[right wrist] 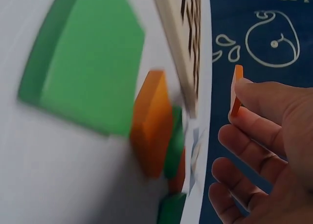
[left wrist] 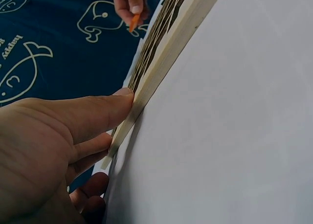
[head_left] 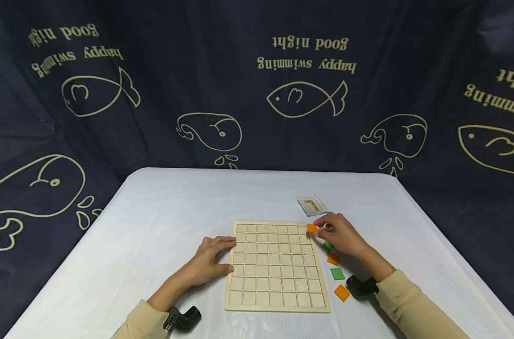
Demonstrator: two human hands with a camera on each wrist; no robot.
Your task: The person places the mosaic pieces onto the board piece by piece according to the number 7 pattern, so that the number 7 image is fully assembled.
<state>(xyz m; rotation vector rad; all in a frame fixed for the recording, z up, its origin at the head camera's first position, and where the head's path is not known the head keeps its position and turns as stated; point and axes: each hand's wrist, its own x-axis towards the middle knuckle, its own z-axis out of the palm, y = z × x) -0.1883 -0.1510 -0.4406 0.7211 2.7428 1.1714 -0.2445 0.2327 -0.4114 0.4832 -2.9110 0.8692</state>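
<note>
So the biggest thing here is the dark cloth (head_left: 218,56) hanging behind everything, all fish and whale doodles with upside-down lettering. In front of it sits the white-covered table (head_left: 176,202), and on that a square gridded board (head_left: 278,270), wooden by the look of it. I'd guess it's stiff and light enough to slide if bumped, so its rim is where I'd steady it.

The left hand (head_left: 210,261) is right there on the left edge, thumb set well apart from the fingers, both touching the rim. The right hand (head_left: 339,233) is at the far right corner, thumb and index finger pinching an orange tile (head_left: 311,229), other fingers loosely bent and separate.

Just past that corner lies a small printed card (head_left: 312,205), probably thin and bendy.

Smallest are the tiles. The held one is up off the board, over that corner. More loose tiles (head_left: 337,274), green and orange, lie along the board's right side. They look flat, rigid and super light, maybe a bit slick, hard to break. I'd grab them by opposite edges and keep the flat faces free.
</note>
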